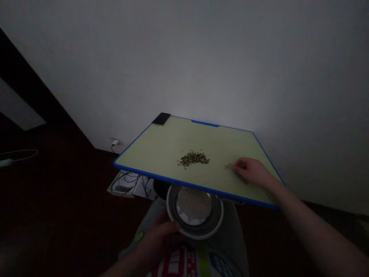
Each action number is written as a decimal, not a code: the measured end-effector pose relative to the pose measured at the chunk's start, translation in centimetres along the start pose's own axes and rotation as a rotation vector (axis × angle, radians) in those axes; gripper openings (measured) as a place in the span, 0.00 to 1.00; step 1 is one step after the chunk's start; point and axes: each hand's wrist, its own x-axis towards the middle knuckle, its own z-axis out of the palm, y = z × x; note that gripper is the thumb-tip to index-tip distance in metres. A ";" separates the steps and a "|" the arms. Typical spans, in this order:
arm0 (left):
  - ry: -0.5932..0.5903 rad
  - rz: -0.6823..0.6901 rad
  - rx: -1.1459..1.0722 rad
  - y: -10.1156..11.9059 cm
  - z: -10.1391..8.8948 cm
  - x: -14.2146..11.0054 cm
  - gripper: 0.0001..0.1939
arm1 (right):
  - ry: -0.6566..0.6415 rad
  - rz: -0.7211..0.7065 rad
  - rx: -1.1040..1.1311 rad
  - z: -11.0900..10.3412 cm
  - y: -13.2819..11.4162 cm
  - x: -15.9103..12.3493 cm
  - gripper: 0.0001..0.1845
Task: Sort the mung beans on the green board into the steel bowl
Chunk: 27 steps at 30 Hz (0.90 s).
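My left hand grips the near left rim of a round metal bowl, with the thumb over the edge. The bowl sits at my lap, just below the board's front edge, and holds pale, grainy stuff with a whitish patch. Over the right part of the yellowish board, my right hand is closed in a pinch on a thin, clear plastic piece; its exact kind is too dim to make out. Left of that hand, a loose heap of small brown grains lies spread on the board.
A dark phone or tablet lies at the board's back left corner. The blue rim borders the board, which stands against a pale wall. Below left are a box with cables and a plugged-in charger.
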 end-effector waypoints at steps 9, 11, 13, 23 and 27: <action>0.059 0.039 0.009 -0.1 -0.5 0.2 0.37 | -0.071 -0.147 -0.028 1.3 -7.5 2.0 0.11; 0.062 0.039 0.006 0.0 -0.3 0.1 0.38 | -0.092 -0.193 -0.033 1.5 -8.8 2.1 0.11; 0.071 0.036 -0.005 0.0 -0.1 -0.1 0.37 | -0.097 -0.233 -0.037 1.7 -9.7 2.3 0.11; 0.068 0.033 -0.013 0.4 0.2 -0.4 0.29 | -0.165 -0.371 0.031 1.9 -12.5 2.4 0.09; 0.074 0.011 -0.010 0.4 0.1 -0.3 0.35 | -0.161 -0.401 0.050 2.1 -13.2 1.8 0.09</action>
